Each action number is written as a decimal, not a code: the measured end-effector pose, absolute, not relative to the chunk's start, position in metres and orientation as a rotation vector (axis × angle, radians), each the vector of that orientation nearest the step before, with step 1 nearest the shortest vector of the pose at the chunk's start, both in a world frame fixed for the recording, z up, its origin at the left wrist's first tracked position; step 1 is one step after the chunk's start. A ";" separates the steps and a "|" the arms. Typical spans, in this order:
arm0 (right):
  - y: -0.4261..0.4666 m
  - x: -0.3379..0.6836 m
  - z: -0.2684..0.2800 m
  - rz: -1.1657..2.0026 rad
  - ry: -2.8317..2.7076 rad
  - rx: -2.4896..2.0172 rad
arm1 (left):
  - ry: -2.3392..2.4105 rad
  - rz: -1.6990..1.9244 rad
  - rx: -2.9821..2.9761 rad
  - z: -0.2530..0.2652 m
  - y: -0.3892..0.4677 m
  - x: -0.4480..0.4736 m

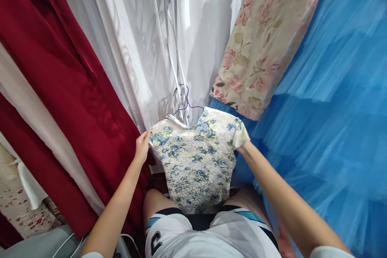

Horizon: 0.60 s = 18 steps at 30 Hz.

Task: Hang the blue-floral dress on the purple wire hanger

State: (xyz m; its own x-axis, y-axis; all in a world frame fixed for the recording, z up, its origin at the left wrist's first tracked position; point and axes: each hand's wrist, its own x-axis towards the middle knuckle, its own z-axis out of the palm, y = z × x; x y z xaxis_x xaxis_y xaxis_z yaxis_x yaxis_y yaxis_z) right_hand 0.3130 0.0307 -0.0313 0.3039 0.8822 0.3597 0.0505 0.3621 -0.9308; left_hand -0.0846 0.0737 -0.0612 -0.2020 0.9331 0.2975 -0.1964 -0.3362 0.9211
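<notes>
A short-sleeved blouse [196, 157], white with blue, green and yellow flowers, hangs spread out in front of my lap. Its neckline sits on a purple hanger [188, 104], whose hook rises among some pale ribbons [172, 48]. My left hand [143, 145] is closed, pinching the end of the left-hand sleeve between thumb and fingers. On the other side, my right hand [243, 146] reaches into the opening of the right-hand sleeve. The cloth covers its fingers, so I cannot make out their grip.
Long red cloth [90, 100] hangs at left beside white drapes [205, 28]. A beige garment with pink flowers [254, 56] and layered blue tulle [329, 121] hang close on the right. White cords [65, 245] lie at the lower left over a grey surface [39, 248].
</notes>
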 end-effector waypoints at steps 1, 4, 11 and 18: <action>0.025 0.318 -0.031 0.769 -1.096 -1.020 | 0.978 1.707 1.179 -0.065 0.068 -0.087; 0.005 0.324 -0.029 0.947 -0.983 -0.872 | 0.922 1.780 1.127 -0.072 0.053 -0.086; 0.000 0.311 0.011 1.003 -0.731 -0.681 | 0.638 1.839 1.012 -0.017 0.046 -0.069; -0.053 0.290 0.012 0.745 -0.678 -0.678 | 0.989 2.176 1.764 0.055 0.022 -0.062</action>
State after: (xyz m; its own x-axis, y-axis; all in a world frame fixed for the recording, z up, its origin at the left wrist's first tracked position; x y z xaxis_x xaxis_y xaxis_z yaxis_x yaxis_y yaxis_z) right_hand 0.2900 -0.0529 0.0116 0.5518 0.7782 0.3000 -0.3725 0.5518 -0.7462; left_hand -0.0619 0.0215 0.0552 -0.2850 0.5174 0.8069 0.2679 -0.7653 0.5853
